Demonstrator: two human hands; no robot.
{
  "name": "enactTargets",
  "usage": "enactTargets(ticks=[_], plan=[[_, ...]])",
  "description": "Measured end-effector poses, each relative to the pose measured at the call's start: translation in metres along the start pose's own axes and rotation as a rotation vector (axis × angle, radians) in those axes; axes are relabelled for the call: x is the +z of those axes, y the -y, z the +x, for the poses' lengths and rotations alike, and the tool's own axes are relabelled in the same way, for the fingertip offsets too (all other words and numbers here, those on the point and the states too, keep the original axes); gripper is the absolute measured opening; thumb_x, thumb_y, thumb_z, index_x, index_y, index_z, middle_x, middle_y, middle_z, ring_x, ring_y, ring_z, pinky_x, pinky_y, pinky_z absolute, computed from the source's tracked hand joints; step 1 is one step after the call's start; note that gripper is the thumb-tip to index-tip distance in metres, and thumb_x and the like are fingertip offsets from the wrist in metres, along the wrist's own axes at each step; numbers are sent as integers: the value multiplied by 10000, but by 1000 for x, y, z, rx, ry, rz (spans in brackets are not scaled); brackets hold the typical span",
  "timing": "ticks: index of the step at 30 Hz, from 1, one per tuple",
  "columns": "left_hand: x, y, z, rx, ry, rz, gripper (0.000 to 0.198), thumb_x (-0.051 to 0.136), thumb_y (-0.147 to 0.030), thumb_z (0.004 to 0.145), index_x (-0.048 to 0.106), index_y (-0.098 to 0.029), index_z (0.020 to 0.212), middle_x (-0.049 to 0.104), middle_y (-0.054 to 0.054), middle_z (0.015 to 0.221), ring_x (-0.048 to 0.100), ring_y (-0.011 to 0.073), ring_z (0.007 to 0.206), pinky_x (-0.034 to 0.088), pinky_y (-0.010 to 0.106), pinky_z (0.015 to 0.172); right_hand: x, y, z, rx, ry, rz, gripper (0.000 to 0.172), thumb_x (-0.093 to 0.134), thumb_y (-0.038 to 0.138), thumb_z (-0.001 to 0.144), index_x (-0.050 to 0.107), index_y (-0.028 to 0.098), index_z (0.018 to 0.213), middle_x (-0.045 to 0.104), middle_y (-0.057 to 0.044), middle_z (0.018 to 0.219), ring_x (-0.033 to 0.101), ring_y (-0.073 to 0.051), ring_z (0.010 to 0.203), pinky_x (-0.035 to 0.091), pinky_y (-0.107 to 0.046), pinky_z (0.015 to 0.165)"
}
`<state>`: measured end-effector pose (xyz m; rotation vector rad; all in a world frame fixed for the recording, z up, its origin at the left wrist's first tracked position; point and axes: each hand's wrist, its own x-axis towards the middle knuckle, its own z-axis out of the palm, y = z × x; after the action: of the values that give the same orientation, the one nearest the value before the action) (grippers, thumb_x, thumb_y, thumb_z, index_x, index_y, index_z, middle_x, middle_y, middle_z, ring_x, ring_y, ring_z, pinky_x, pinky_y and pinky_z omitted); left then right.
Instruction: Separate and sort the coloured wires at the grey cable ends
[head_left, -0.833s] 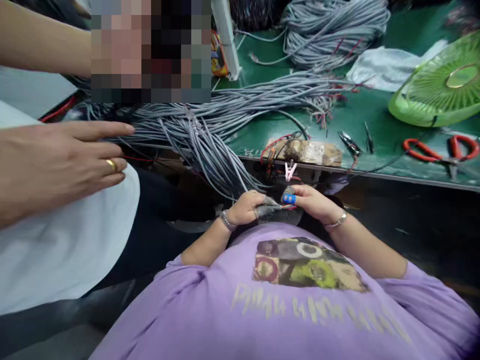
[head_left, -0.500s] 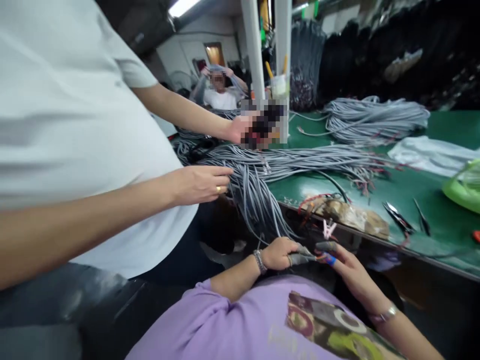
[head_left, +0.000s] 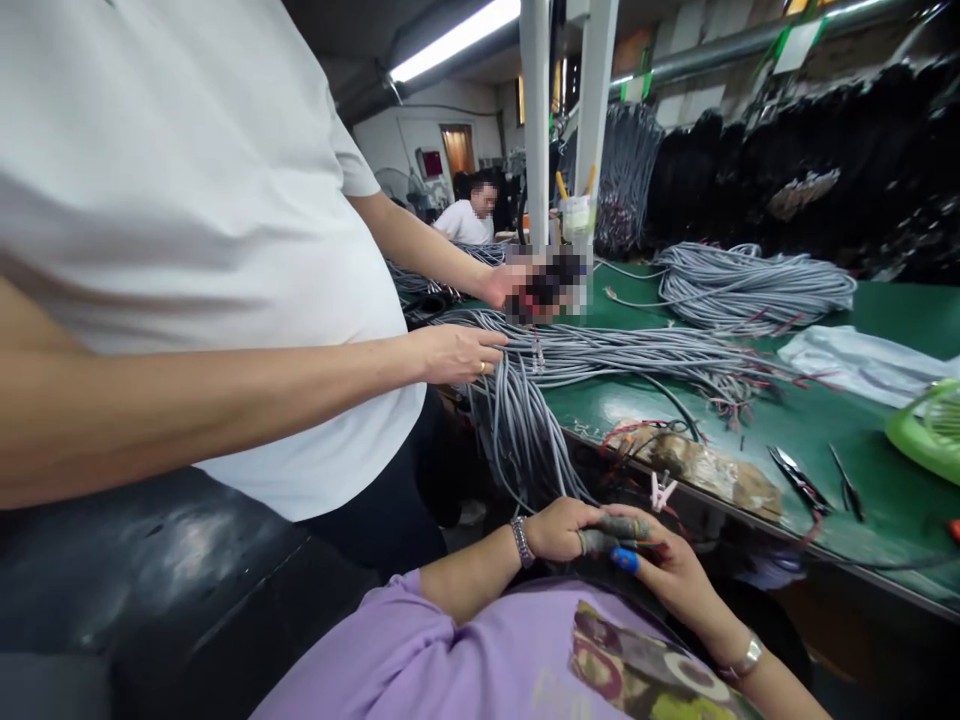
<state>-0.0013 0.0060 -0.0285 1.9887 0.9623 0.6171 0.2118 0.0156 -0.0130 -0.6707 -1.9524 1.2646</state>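
Observation:
My left hand [head_left: 564, 528], its fingertips wrapped in grey tape, is pinched closed on a grey cable whose end is mostly covered by the fingers. Against it, my right hand [head_left: 671, 570] is closed too, with blue tape round one finger. Thin orange and red wires [head_left: 657, 546] show between the fingers of both hands. Just beyond them, a bunch of grey cables [head_left: 529, 425] hangs down over the table's edge. A pink clip [head_left: 661, 492] stands at that edge near my right hand.
On the green table [head_left: 780, 440] lie more grey cables [head_left: 630, 350], a cable coil [head_left: 757, 285], a taped brown bundle [head_left: 712, 470], pliers [head_left: 799, 480], tweezers [head_left: 846, 485] and a green basket [head_left: 926, 435]. A co-worker's hand [head_left: 457, 353] touches the cables; their other hand [head_left: 504, 283] holds something blurred out.
My hands have come together, the right moving left so its fingers overlap the left's. The view has tilted up. The person at the back has lowered their arms.

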Motion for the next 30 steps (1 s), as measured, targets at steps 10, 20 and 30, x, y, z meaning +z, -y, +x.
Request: enactTargets(ticks=[10, 20, 30], plan=[[-9, -16, -2, 23, 52, 32, 273, 600, -370, 901, 711, -128, 962, 703, 46, 838, 617, 139, 764, 457, 218, 739, -5, 7, -11, -455, -105, -704, 266, 588, 167, 877, 652, 191, 1133, 729, -114, 1087, 707, -231, 950, 588, -370, 835], [-20, -17, -7, 140, 52, -54, 474, 543, -577, 885, 686, -130, 814, 664, 63, 732, 572, 141, 682, 439, 263, 716, -5, 23, -14, -337, 2, -788, 146, 523, 125, 859, 660, 170, 840, 750, -106, 934, 693, -225, 796, 550, -358, 730], [-14, -17, -15, -101, -195, -561, 515, 678, -631, 752, 675, -116, 747, 584, 19, 601, 495, 93, 520, 398, 224, 521, -25, -7, -29, 281, -265, 30, 379, 523, 504, 929, 673, 172, 824, 734, -69, 781, 658, -155, 645, 555, -288, 620]])
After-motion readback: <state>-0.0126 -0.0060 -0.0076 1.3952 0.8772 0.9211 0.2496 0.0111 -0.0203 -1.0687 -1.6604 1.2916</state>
